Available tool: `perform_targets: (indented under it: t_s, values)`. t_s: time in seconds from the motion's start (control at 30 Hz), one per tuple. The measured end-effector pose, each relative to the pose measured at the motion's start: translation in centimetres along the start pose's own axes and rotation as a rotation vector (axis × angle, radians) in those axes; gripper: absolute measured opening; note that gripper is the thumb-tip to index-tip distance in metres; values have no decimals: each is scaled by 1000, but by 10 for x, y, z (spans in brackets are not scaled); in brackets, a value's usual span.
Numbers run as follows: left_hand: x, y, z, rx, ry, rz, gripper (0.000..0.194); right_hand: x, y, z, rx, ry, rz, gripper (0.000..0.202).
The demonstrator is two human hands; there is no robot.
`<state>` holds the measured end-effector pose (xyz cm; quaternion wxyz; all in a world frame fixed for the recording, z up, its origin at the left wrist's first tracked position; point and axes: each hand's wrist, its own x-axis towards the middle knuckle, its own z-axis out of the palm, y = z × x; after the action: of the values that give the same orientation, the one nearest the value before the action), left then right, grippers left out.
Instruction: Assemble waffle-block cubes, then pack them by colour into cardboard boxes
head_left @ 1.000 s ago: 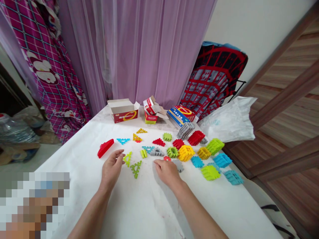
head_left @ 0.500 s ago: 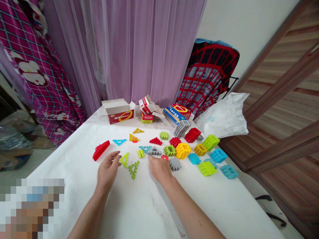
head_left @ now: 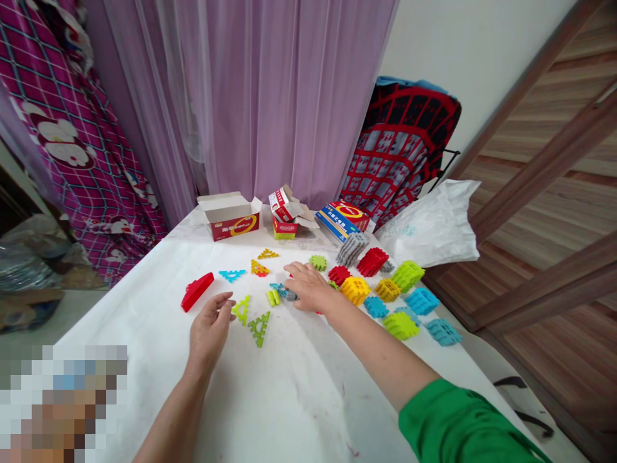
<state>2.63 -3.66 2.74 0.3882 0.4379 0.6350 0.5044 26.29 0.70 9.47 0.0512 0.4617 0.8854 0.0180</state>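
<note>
On the left, my left hand (head_left: 211,325) rests with its fingers apart beside a lime triangular piece (head_left: 241,311); a green triangle (head_left: 259,329) lies to its right. My right hand (head_left: 308,287), fingers spread, is over the red triangle, which it nearly covers, and beside a blue triangle (head_left: 277,287) and a grey piece (head_left: 290,295). Two small lime pieces (head_left: 273,297) sit between the hands. A red stacked piece (head_left: 196,292) lies left, with a light blue triangle (head_left: 232,276) and yellow triangles (head_left: 268,254) further back.
Stacked square pieces stand at the right, among them yellow (head_left: 355,291), red (head_left: 373,262) and blue (head_left: 423,300) ones. Opened cardboard boxes (head_left: 236,226) and a blue battery box (head_left: 337,222) line the back. A white plastic bag (head_left: 434,225) lies at the back right.
My right hand has moved away from me, from the grey triangular stack to over the red triangle, and its fingers have spread. A green sleeve now shows. My left hand is nearly still.
</note>
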Motion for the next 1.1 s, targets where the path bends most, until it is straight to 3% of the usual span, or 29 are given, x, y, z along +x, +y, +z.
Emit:
perform_targets:
  t_s: [0.2,0.6,0.9,1.1]
  values:
    - [0,0,-1,-8,4,15,50,11,-5,3,-92,-78,-32,33]
    - [1,1,-2,-10,12,1,51,13,-6,11,-90,-55,-55,23]
    - [0,2,-2,-36,18,8,49,26,7,-3,14,-15,54,19]
    - [2,-1,-2,-28,21,6,51,54,0,-11,-32,-154,125,21]
